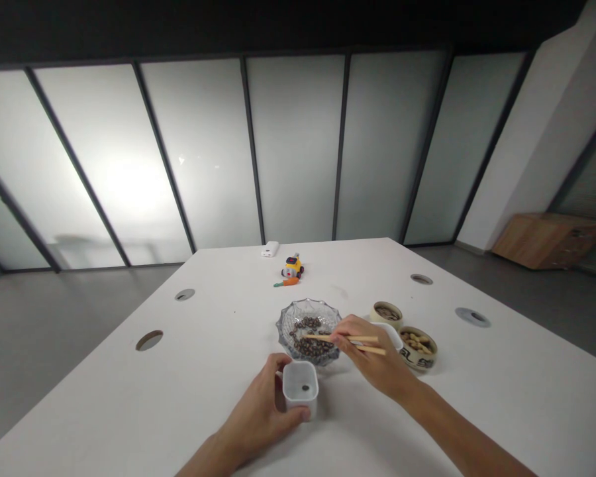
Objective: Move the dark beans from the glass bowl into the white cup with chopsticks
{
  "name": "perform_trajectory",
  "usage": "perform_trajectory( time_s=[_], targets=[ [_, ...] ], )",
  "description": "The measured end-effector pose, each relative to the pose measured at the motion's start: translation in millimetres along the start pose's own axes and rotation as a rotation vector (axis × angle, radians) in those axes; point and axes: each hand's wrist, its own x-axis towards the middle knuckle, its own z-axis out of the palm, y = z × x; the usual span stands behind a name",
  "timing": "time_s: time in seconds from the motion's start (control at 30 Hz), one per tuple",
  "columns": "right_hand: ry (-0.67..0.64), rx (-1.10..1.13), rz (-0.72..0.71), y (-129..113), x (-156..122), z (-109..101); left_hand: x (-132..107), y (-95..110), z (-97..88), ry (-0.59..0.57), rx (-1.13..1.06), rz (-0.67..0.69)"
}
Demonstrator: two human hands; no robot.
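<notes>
My left hand [261, 414] grips a small white square cup [300, 404] by its side, with the thumb at the front and fingers behind. One dark bean [305, 387] lies inside it. Wooden chopsticks [365, 343] are held in my right hand [372, 361], their tips over a clear scalloped glass bowl [284, 326]. Dark brown beans [310, 346] cover part of the bowl's bottom. Whether the tips pinch a bean I cannot tell. The bowl stands just beyond the cup, apart from my left hand.
Right of the bowl stand a round dish [400, 317], a dish of peanuts [420, 358] and a white container [395, 336], partly hidden by my right hand. Farther back lie a toy carrot [287, 283], a yellow toy vehicle [293, 266] and a white box [270, 249]. The white table [218, 324] has several round holes.
</notes>
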Motion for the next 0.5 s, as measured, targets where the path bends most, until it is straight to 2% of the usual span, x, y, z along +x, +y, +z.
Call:
perform_trajectory(
  time_s=[0.13,0.27,0.5],
  targets=[
    [-0.001,-0.022,-0.008,-3.4,0.5,0.2,1.6,-3.3,0.0,0.027,0.016,0.016],
    [-0.034,-0.021,-0.019,-1.2,-0.9,2.8,3.1,-4.9,0.4,-0.005,-0.011,0.051],
    [-0.073,0.018,-0.079,-1.7,-1.8,4.7,7.8,-7.7,1.0,0.078,-0.144,-0.02]
  ],
)
